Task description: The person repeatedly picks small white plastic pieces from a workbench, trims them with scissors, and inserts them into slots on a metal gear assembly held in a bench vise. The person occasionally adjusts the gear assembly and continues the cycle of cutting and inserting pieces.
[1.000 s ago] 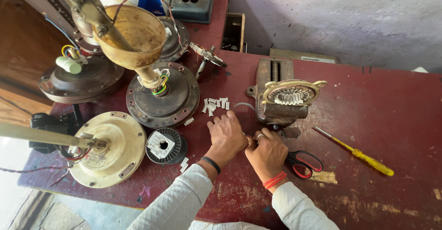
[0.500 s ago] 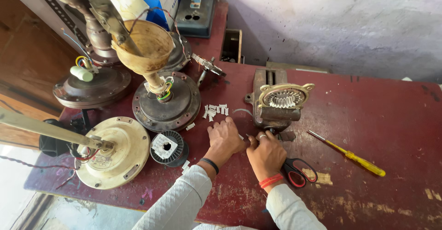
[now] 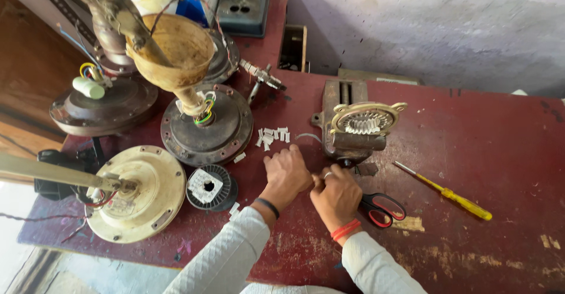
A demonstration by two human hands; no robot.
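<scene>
Both hands meet just in front of the bench vise [image 3: 353, 130] on the red desk [image 3: 488, 153]. Left hand [image 3: 287, 175] and right hand [image 3: 336, 195] are curled, knuckles touching; what they pinch cannot be told. Red-handled scissors [image 3: 381, 208] lie beside the right hand, below the vise; small white paper strips [image 3: 272, 137] lie left of the vise.

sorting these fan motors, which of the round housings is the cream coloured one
The cream round fan motor housing at the front left, nearest the table edge, left of the small wire spool; the other two housings are dark brown.

sleeves: pale grey-white, textured knit, both arms
left wrist: black band
right wrist: red-orange bands
right hand [image 3: 336, 197]: silver ring
</scene>
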